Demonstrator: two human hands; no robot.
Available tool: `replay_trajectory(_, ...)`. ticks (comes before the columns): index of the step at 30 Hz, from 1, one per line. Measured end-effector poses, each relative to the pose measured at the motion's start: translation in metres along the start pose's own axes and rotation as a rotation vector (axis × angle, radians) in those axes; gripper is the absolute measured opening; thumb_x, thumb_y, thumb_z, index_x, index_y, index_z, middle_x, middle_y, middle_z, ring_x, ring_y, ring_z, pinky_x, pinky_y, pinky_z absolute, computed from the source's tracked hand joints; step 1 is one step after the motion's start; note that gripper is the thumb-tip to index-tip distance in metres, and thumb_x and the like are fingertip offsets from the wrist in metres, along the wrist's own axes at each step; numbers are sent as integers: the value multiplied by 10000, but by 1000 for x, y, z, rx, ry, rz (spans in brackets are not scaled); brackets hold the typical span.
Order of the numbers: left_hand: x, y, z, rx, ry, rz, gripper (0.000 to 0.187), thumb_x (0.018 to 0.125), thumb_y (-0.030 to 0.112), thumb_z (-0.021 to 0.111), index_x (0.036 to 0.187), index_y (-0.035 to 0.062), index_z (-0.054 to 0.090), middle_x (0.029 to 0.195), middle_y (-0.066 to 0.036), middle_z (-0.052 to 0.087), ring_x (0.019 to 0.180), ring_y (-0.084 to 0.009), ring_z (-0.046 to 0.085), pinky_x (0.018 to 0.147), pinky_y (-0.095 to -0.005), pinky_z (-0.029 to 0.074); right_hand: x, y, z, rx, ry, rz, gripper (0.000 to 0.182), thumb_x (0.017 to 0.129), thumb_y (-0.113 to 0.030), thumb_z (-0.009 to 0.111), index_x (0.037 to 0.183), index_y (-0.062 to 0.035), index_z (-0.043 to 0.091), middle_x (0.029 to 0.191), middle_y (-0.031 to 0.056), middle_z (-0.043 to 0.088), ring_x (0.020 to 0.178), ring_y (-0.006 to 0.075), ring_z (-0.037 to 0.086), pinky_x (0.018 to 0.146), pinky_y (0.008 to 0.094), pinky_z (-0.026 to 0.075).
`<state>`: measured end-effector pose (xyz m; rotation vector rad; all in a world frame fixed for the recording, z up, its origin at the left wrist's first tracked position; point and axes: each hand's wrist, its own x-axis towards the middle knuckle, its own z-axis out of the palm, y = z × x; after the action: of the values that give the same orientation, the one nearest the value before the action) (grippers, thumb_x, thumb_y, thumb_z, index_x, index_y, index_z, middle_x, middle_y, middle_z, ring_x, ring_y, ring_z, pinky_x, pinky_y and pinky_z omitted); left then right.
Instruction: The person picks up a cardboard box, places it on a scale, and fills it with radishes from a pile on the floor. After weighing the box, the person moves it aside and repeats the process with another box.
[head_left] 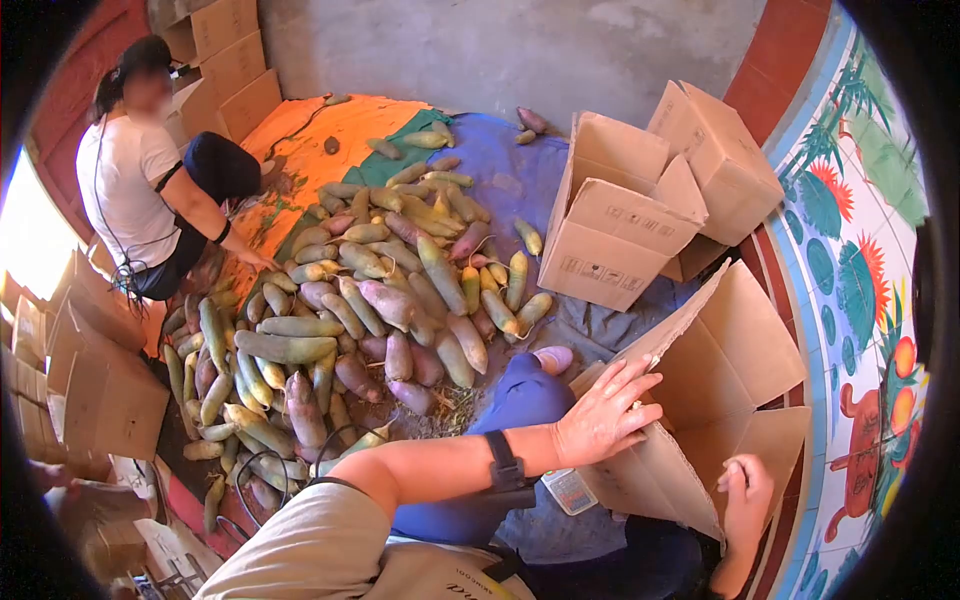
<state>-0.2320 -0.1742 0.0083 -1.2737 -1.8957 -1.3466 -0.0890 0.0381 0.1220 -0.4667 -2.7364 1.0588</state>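
An open-topped cardboard box (700,350) leans in front of me with its flaps raised. My left hand (608,415) lies across the upper edge of its near flap, fingers stretched out and apart. Curled at the right side of the same box is my right hand (747,495); whether its closed fingers grip cardboard is hidden. Beside my left forearm spreads a large heap of long radishes (400,290), green, yellowish and purple. A small device with a keypad (570,492) sits below my left wrist, near my leg.
Another open box (625,215) stands ahead, next to a further carton (715,160). A co-worker (150,180) crouches at the left, one hand at the heap. Flat cardboard and boxes (105,380) line the left side. A tiled, painted wall (850,290) bounds the right.
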Motion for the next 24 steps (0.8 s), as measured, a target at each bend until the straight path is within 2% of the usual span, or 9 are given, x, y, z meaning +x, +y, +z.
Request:
replay_trajectory(1, 0, -1, -1, 2, 3, -5, 500, 602, 115, 770, 1024, 116, 501, 1249, -175, 435, 1262, -423, 331, 984, -539, 329, -8, -6, 7, -2, -6, -2, 130, 856, -63, 508, 913, 37, 566, 783, 101, 583, 674, 169, 555, 625, 308, 459)
replay_trajectory(3, -1, -4, -1, 26, 8, -32, 529, 597, 114, 768, 1047, 111, 492, 1235, -177, 437, 1239, -426, 353, 973, -540, 337, -30, -22, 27, -194, 161, -239, 176, 805, -40, 467, 933, 37, 559, 813, 115, 553, 776, 203, 556, 726, 303, 444)
replay_trajectory(5, -2, -6, 2, -31, 35, 36, 548, 590, 109, 765, 1061, 102, 485, 1236, -179, 425, 1226, -422, 364, 967, -531, 346, -47, -31, 35, -283, 96, -195, 310, 770, -42, 491, 1064, 43, 535, 998, 186, 535, 937, 330, 531, 858, 384, 409)
replay_trajectory(7, -3, -2, 0, -16, 25, 17, 545, 586, 99, 763, 1053, 94, 483, 1244, -187, 420, 1219, -419, 372, 965, -518, 354, -57, -22, 44, -465, 137, -190, 350, 780, -60, 535, 1121, 20, 521, 1065, 199, 527, 998, 362, 505, 894, 415, 388)
replay_trajectory(10, -4, 1, -5, 0, 25, -5, 565, 591, 97, 762, 1086, 94, 490, 1286, -209, 393, 1228, -412, 369, 979, -495, 350, -65, -9, 46, -649, 230, -184, 387, 800, -75, 563, 1175, -4, 499, 1108, 197, 521, 1045, 373, 478, 923, 432, 368)
replay_trajectory(15, -12, 7, -27, 42, 58, -104, 558, 634, 97, 747, 1130, 72, 492, 1317, -218, 377, 1228, -397, 373, 1003, -467, 337, -74, 12, 43, -706, 340, -173, 409, 819, -60, 554, 1218, -15, 476, 1153, 199, 511, 1088, 370, 457, 942, 439, 354)
replay_trajectory(17, -24, -2, -43, 85, 123, -264, 542, 659, 89, 729, 1142, 48, 485, 1308, -207, 391, 1210, -392, 389, 1009, -452, 334, -78, 17, 42, -712, 349, -179, 416, 821, -55, 550, 1227, -15, 471, 1174, 201, 504, 1101, 371, 452, 949, 441, 351)
replay_trajectory(19, -43, -22, -59, 184, 196, -344, 557, 657, 82, 722, 1155, 35, 476, 1285, -204, 412, 1187, -388, 406, 1004, -438, 339, -85, 23, 40, -749, 470, -165, 412, 835, -60, 535, 1238, -10, 461, 1221, 197, 485, 1134, 359, 440, 970, 434, 344)
replay_trajectory(24, -140, -99, -95, 458, 164, -700, 508, 700, 104, 674, 1158, 38, 466, 1171, -197, 490, 1110, -377, 450, 949, -427, 379, -101, 49, 33, -832, 630, -222, 390, 885, -94, 503, 1257, 4, 441, 1247, 182, 479, 1149, 329, 452, 978, 425, 350)
